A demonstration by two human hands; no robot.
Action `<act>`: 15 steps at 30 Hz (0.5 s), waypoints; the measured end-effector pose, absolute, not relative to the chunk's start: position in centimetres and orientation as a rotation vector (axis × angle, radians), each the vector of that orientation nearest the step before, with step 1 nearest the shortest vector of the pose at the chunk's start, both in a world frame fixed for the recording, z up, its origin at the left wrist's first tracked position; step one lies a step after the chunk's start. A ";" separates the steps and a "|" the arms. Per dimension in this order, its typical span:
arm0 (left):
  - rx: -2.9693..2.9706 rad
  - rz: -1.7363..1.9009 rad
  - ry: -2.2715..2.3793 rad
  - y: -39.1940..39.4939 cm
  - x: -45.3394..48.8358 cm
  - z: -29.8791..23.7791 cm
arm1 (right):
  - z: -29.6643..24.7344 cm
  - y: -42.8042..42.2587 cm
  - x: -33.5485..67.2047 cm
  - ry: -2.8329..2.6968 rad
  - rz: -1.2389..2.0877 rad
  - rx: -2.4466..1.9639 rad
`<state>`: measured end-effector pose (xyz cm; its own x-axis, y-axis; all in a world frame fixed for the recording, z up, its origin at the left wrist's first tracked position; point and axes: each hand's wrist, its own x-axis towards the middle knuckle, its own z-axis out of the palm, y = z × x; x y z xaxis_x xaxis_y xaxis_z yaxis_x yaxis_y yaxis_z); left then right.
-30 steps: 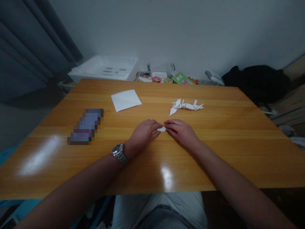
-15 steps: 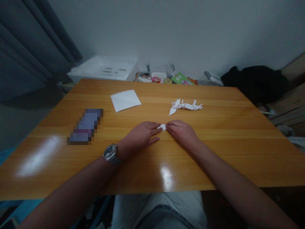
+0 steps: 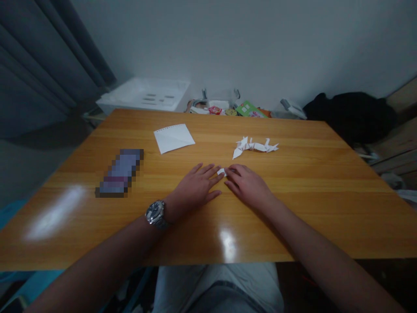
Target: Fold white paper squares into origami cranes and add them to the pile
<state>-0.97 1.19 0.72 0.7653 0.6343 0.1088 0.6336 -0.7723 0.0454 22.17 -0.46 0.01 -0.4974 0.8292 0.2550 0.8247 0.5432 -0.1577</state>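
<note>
A small folded piece of white paper point(image 3: 221, 172) lies on the table between my two hands, partly covered by fingertips. My left hand point(image 3: 198, 182) is flat and open with its fingers spread, and its fingertips touch the paper's left side. From the other side, my right hand point(image 3: 248, 182) rests its bent fingertips on the paper's right edge. Its thumb stands apart from the fingers, nearer to me. Just beyond my right hand lie several folded white paper figures point(image 3: 256, 146) in a row, with pointed tips.
A white sheet with a perforated edge point(image 3: 174, 138) lies at the back left of the wooden table point(image 3: 309, 208). A blurred-out flat object point(image 3: 121, 171) sits further left. Behind the table are a white plastic tray point(image 3: 146, 93), a green packet point(image 3: 249, 109) and a dark heap point(image 3: 350, 111).
My left fingers have spread wider and flatter on the paper. The right thumb has come away from the fingers towards me. The whole view has shifted slightly.
</note>
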 end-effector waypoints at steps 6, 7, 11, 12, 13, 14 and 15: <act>2.915 0.209 1.037 1.5 -1.1 0.7 | -0.3 -0.2 22.4 -2.529 -0.029 -1.385; 2.903 0.216 1.020 1.6 -1.2 0.7 | -0.4 -0.1 22.4 -2.535 -0.043 -1.391; 2.852 0.233 0.921 2.1 -1.6 0.8 | -0.5 0.3 22.7 -2.548 -0.085 -1.392; 2.851 0.232 0.902 2.1 -1.7 0.9 | -0.5 0.4 22.8 -2.547 -0.093 -1.388; 2.856 0.234 0.892 2.2 -1.7 1.0 | -0.5 0.4 22.9 -2.547 -0.099 -1.382; 2.864 0.239 0.889 2.1 -1.7 1.2 | -0.5 0.5 22.9 -2.545 -0.102 -1.378; 2.872 0.247 0.892 2.1 -1.8 1.3 | -0.5 0.5 22.9 -2.543 -0.103 -1.376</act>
<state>-1.76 2.12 1.27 0.8125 0.5707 0.1185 0.5505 -0.8182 0.1661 22.93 0.51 -0.54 -0.5235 0.8146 0.2497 0.8322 0.5518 -0.0553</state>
